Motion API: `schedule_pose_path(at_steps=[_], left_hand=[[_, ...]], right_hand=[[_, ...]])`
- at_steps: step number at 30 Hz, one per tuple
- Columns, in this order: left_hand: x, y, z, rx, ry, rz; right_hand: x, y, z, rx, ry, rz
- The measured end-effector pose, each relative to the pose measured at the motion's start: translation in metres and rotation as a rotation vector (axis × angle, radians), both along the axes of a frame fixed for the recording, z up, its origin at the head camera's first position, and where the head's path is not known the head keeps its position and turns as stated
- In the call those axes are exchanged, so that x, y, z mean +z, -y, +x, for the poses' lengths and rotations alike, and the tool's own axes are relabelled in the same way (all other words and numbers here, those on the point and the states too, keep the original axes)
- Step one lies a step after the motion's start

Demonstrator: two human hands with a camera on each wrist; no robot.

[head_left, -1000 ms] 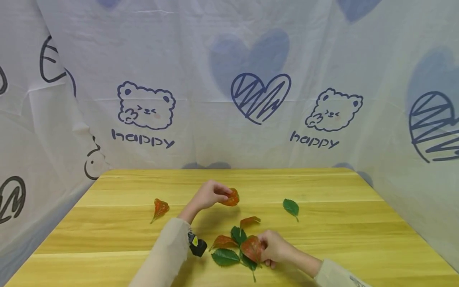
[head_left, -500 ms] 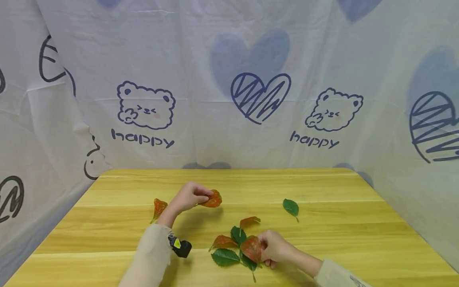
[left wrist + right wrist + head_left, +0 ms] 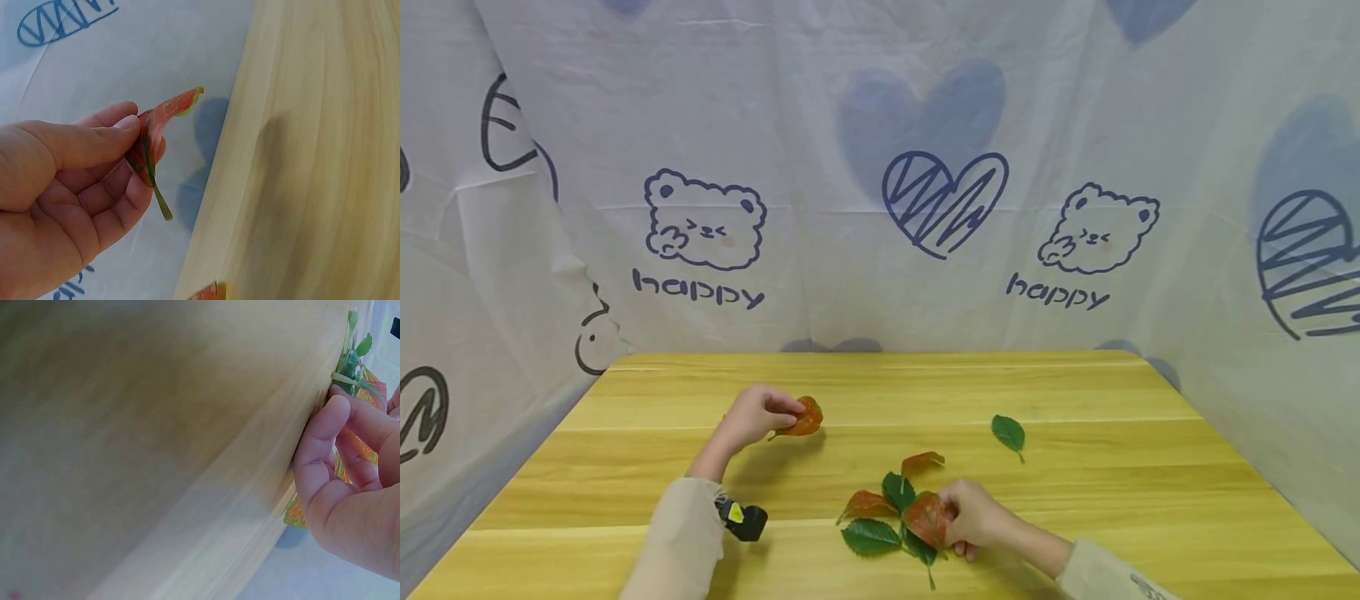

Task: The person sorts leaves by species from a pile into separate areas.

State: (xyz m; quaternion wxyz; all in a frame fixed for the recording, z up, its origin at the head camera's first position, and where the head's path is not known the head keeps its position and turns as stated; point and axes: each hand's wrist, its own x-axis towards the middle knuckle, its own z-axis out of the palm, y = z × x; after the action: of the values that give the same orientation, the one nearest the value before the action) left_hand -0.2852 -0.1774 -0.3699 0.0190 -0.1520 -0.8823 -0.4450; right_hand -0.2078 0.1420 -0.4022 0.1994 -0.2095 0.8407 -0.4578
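My left hand (image 3: 754, 418) pinches a red leaf (image 3: 809, 416) between thumb and fingers, raised over the table's left side. In the left wrist view this red leaf (image 3: 164, 117) is curled, its short green stem pointing down. Low at the middle front, my right hand (image 3: 981, 518) pinches the edge of another red leaf (image 3: 926, 518) lying on top of a small leaf pile. Around it are a green leaf (image 3: 871, 537), a folded red leaf (image 3: 868, 503), a darker green leaf (image 3: 897, 490) and a curled red leaf (image 3: 922, 462).
One green leaf (image 3: 1008, 432) lies apart at the right on the wooden table (image 3: 1112, 467). Another red leaf (image 3: 206, 292) just shows at the bottom of the left wrist view. A printed white cloth (image 3: 820, 275) hangs behind the table.
My left hand has moved left with its red leaf, from near the middle, and now covers most of the leaf lying at the left. The right hand stays at the pile.
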Motion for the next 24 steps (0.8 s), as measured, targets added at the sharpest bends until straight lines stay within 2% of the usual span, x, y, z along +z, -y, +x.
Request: schedule_pose_path(at_steps=[10,19,24], left_hand=[[-0.01,0.025,0.001,0.075,-0.054,-0.075],[-0.013,0.035,0.003,0.125,-0.039,-0.142],[-0.014,0.037,0.002,0.131,-0.036,-0.173]], right_hand=[[-0.001,-0.001,-0.001,0.012,0.007,-0.019],[-0.001,-0.001,-0.001,0.014,0.012,-0.02],[-0.001,-0.001,-0.002,0.017,0.014,-0.016]])
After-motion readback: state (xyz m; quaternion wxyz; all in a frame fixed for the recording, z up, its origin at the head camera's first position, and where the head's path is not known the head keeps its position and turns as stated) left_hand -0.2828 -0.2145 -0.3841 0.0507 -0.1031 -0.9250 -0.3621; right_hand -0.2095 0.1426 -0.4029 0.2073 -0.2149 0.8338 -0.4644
